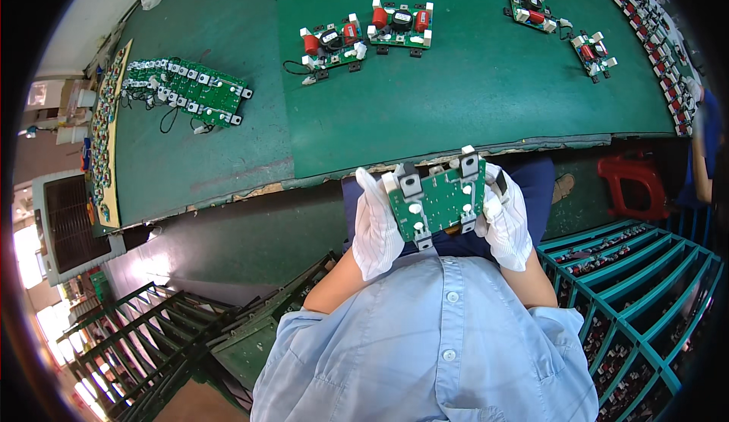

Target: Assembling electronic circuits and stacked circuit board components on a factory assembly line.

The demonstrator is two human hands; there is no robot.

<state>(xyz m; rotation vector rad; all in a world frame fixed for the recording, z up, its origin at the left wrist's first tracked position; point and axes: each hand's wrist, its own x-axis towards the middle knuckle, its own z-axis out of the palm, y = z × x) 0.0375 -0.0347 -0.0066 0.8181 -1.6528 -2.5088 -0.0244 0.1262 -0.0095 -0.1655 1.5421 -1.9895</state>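
One circuit board (442, 200) between left grip (376, 229) and right grip (507, 229)

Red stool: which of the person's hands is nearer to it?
Right. The right hand is left of the red stool; the left hand is farther left, across the circuit board.

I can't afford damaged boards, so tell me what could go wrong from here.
The circuit board, held between the left hand and right hand, is off the green table, so a slip might drop it. The table's worn front edge appears near and could catch a corner tab. The row of overlapping boards might scrape if one were pulled out.
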